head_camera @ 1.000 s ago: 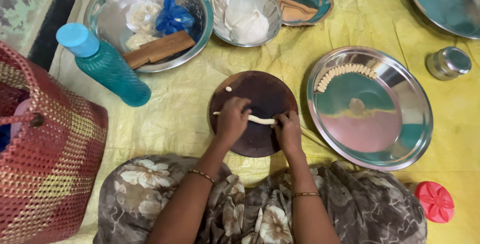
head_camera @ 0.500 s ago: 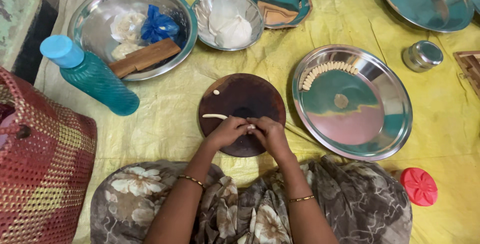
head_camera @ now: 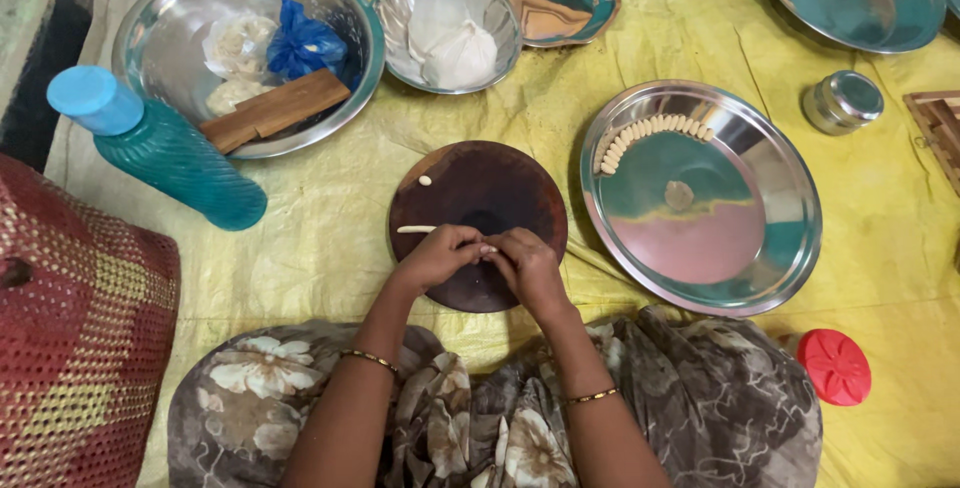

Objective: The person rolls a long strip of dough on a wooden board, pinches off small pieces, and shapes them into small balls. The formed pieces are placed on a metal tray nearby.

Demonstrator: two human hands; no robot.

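Both hands meet over the near edge of the round board (head_camera: pixel 478 223): the left hand (head_camera: pixel 435 258) and right hand (head_camera: pixel 530 266) pinch a small dough piece (head_camera: pixel 487 248) between touching fingers. A thin dough strip (head_camera: pixel 416 229) lies on the board just left of them, and a dough bit (head_camera: pixel 425 180) farther up.

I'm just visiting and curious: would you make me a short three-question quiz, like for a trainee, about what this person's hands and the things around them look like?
1. True or false: both hands, the left hand and the right hand, meet over the round dark wooden board.
2. Where does the row of small pale dough pieces lie?
A. in the steel plate
B. in the red basket
C. on the red lid
3. Fill in: the teal bottle lies on the ____ cloth.

Key:
1. True; they pinch a small pale piece between the fingertips.
2. A, along its upper left rim.
3. Yellow.
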